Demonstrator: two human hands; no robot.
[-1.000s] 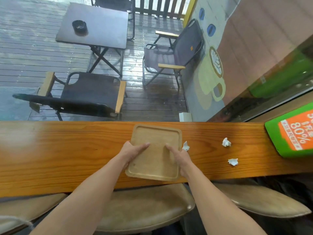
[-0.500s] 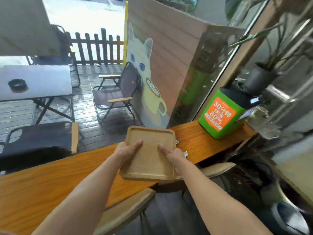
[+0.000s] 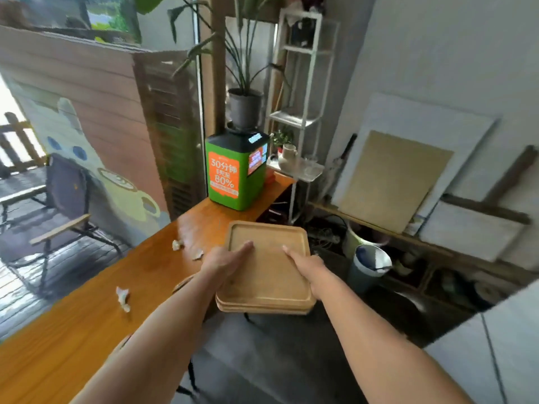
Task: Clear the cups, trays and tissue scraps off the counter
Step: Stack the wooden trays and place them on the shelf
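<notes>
A stack of square wooden trays (image 3: 267, 269) hangs in the air beyond the counter's inner edge, held level by both hands. My left hand (image 3: 224, 260) grips its left side, thumb on top. My right hand (image 3: 307, 265) grips its right side the same way. The orange wooden counter (image 3: 96, 325) runs along the left. Three crumpled tissue scraps lie on it: one (image 3: 177, 244) and another (image 3: 197, 253) near the trays, a third (image 3: 122, 297) closer to me. No cups are in view.
A green and orange machine (image 3: 234, 172) stands at the counter's far end, with a potted plant (image 3: 244, 107) on top. A white shelf rack (image 3: 299, 112) stands behind it. A grey bin (image 3: 367, 265) sits on the floor to the right. Boards (image 3: 393, 179) lean on the wall.
The trays have left the counter and swung right with both hands still on them. My view has turned from the window and deck toward the room's interior.
</notes>
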